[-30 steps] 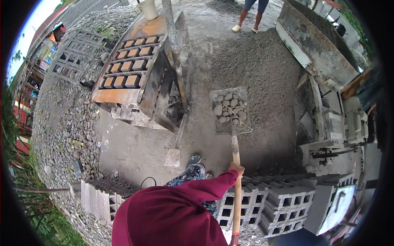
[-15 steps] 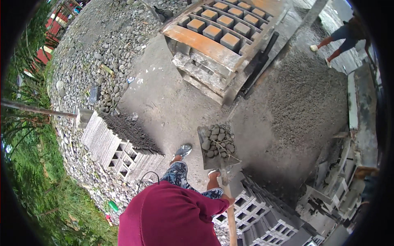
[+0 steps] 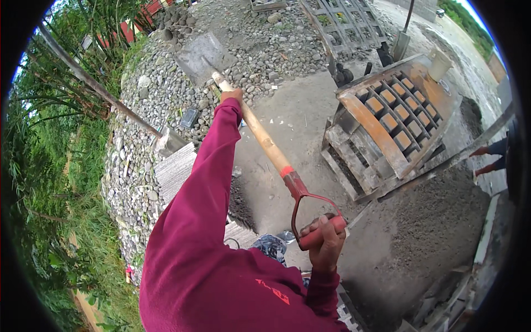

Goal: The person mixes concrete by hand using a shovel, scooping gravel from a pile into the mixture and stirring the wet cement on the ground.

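The worker in the maroon top (image 3: 221,282) holds a shovel (image 3: 254,126) out over the cobbles (image 3: 259,62), left grip (image 3: 231,97) wrapped round the wooden shaft (image 3: 271,149) near the blade (image 3: 202,55), right grip (image 3: 327,237) clasping the red D-handle (image 3: 314,239). Darker stones (image 3: 174,19) cluster just past the blade. On the right stands a rust-stained counter (image 3: 375,135) with square mould cores (image 3: 401,112), a pale bucket (image 3: 440,65) near its far end.

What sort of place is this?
Probably an outdoor block-making yard: there's a rusty, mould-like frame with rows of orange-topped squares, a patch of grey grit, and a broad spread of loose stones.
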{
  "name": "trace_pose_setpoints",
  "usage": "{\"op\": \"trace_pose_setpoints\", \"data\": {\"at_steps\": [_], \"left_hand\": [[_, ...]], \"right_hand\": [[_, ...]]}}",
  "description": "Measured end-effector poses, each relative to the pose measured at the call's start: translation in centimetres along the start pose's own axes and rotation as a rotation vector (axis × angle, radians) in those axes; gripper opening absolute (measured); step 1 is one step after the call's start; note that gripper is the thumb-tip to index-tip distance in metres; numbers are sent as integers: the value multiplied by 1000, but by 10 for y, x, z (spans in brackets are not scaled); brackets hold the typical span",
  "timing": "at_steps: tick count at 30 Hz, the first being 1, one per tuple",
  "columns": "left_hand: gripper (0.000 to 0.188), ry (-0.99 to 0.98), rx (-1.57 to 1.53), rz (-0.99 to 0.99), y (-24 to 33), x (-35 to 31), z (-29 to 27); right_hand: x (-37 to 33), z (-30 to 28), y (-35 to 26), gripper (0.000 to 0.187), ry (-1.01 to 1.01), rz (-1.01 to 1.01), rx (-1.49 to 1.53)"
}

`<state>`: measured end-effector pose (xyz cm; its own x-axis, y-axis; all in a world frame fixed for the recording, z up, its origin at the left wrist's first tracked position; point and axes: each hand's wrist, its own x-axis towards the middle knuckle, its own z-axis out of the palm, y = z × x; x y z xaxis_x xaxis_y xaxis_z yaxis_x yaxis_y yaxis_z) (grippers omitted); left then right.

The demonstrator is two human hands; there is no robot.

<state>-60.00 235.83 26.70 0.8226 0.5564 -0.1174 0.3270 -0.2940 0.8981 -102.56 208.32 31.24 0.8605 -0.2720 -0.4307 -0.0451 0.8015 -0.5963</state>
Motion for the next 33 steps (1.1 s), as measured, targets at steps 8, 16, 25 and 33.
{"op": "trace_pose_setpoints", "data": {"at_steps": [8,16,25,33], "left_hand": [[37,-252,-378,-714,-260,-197,82],[40,-356,-295,-1070,-274,-366,59],[38,-431,-997,-575,-185,-297,-106],[28,224,-1033,-213,-150,-217,-254]], "right_hand": [[-80,-145,-38,27,7,-203,-619],[-189,-235,-79,44,-101,-635,-1526],[-72,-443,35,41,-1,-282,-1994],[166,-345,133,32,-426,193,-1627]]}}
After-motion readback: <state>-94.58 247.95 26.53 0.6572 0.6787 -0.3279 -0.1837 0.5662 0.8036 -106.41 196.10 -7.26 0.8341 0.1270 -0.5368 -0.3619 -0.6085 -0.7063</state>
